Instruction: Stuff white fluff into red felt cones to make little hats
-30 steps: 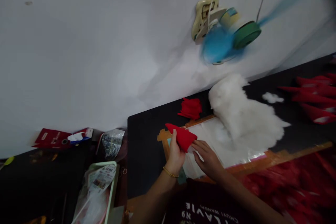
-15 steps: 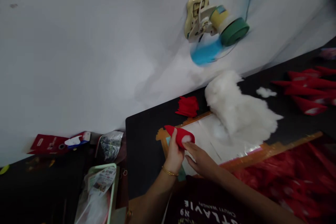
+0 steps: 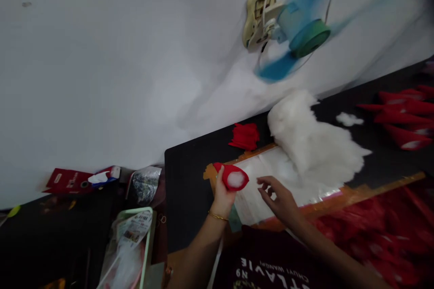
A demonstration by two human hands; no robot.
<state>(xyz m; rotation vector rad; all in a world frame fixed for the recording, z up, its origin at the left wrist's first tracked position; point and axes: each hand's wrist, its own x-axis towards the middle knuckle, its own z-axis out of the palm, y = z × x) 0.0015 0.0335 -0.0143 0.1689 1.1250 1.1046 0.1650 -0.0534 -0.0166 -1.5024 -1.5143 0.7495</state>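
Note:
My left hand (image 3: 224,194) holds a red felt cone (image 3: 231,175) with white stuffing showing in its open end, which faces me. My right hand (image 3: 278,198) hovers just to the right of the cone, fingers spread and empty, over a clear plastic sheet (image 3: 271,180). A large heap of white stuffing (image 3: 310,142) lies beyond my right hand on the black table (image 3: 186,189). A small stack of flat red felt pieces (image 3: 244,136) sits near the wall.
Several filled red cones (image 3: 403,115) lie at the far right, with a small tuft of stuffing (image 3: 349,119) near them. Red fabric (image 3: 383,230) covers the near right. A blue fan (image 3: 291,36) spins on the wall. A plastic bag (image 3: 130,239) and packets (image 3: 69,179) lie to the left.
My right hand has drawn away from the cone's mouth and opened. The cone has turned so that its stuffed open end faces me.

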